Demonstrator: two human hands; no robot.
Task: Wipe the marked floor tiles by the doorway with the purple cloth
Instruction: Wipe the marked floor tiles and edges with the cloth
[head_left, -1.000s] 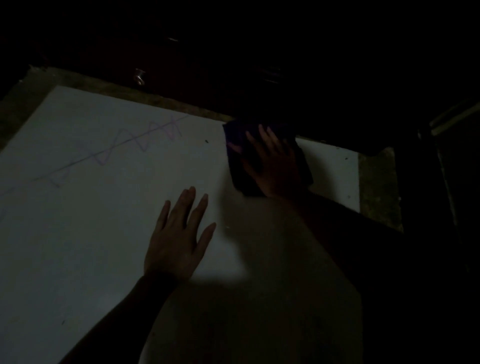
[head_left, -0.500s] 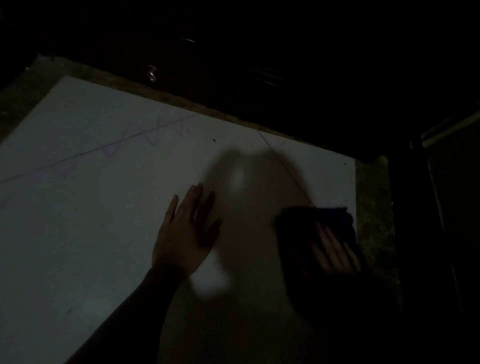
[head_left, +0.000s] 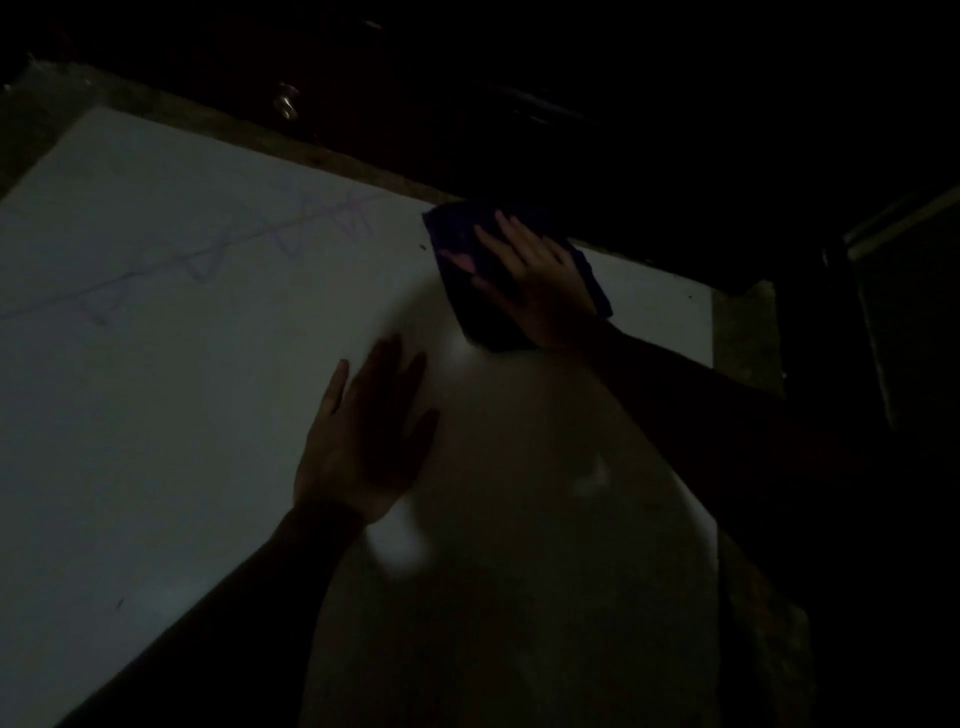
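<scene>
Dimly lit, the pale floor tiles (head_left: 171, 415) fill most of the view, running from the near left up to a far edge that slants across the upper half. Beyond that edge lies a brownish threshold strip (head_left: 332, 156), and past it a dark door (head_left: 571, 78) with a small shiny metal fitting (head_left: 285, 101) low on its left part; little else of the doorway can be made out in the dark. A faint purple zigzag mark (head_left: 291, 234) crosses a thin straight line on the far left part of the tiles. A large soft shadow covers the near right of the floor. The left hand (head_left: 363, 441) lies flat on the tile near the middle, palm down, its fingers (head_left: 387, 364) straight and slightly spread, the forearm reaching back to the near left. The right hand (head_left: 535, 283) presses palm down on the purple cloth (head_left: 467, 306), fingers straight and spread over it rather than gripping it, with the arm stretching off to the right. That cloth, folded into a rough rectangle, lies flat at the far edge of the tiles, just beside the threshold strip and to the right of the zigzag mark, well apart from it. A tiny dark speck (head_left: 422, 247) sits on the tile just left of the cloth.
</scene>
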